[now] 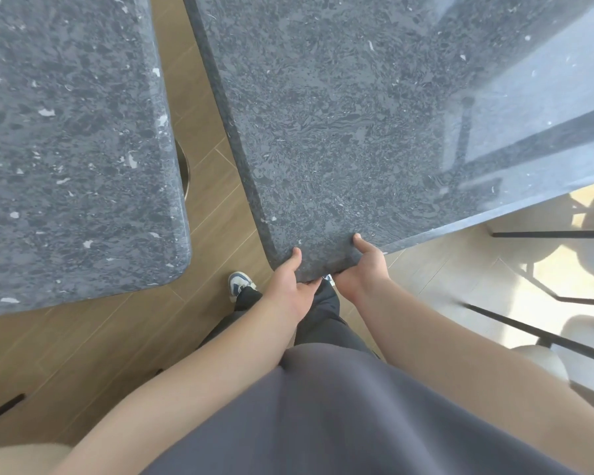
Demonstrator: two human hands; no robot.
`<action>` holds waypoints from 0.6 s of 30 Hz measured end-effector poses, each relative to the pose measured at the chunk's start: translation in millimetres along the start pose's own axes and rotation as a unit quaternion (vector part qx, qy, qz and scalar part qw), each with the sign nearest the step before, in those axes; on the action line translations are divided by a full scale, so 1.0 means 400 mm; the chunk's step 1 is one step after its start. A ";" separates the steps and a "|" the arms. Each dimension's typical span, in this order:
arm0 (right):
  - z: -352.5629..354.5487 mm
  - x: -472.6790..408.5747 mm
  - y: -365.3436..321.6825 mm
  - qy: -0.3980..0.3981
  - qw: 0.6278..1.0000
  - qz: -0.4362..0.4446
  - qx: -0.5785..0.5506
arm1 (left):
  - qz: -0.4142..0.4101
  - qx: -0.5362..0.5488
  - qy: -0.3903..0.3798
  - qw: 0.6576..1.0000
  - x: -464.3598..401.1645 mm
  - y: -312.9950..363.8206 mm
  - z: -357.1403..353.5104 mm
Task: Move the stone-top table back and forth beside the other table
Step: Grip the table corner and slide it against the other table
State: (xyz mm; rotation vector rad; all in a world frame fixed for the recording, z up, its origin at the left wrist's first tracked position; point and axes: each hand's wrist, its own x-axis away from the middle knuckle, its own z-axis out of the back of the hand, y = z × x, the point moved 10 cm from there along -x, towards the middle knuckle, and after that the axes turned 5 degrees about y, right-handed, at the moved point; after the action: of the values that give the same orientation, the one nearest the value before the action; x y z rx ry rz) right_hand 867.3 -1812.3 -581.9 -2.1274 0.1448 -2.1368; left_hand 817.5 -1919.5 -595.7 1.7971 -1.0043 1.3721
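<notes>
The left hand (290, 282) and right hand (360, 269) both grip the near corner of the stone-top table (357, 114), thumbs on top, likely to push it. The other table (72, 149) sits left of both hands, apart.

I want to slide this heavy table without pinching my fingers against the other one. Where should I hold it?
Probably the rounded near corner of the dark speckled stone-top table, from your own side, as the left hand and right hand grip now: thumbs on top, fingers under. That corner stands apart from the second grey stone table.
</notes>
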 end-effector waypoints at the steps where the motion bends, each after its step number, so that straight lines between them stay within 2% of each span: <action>1: -0.010 0.004 0.013 0.000 1.000 -0.002 0.003 | 0.000 -0.003 0.001 1.000 0.003 0.016 0.005; 18: -0.187 0.042 0.214 -0.016 0.998 0.002 -0.054 | -0.007 -0.032 0.039 0.999 0.030 0.284 0.081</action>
State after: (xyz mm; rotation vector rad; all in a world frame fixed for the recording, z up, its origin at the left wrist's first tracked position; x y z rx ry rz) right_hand 794.1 -1900.8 -578.8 -2.2162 0.2655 -2.1370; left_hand 735.6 -2005.2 -586.2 1.6878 -0.9808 1.3752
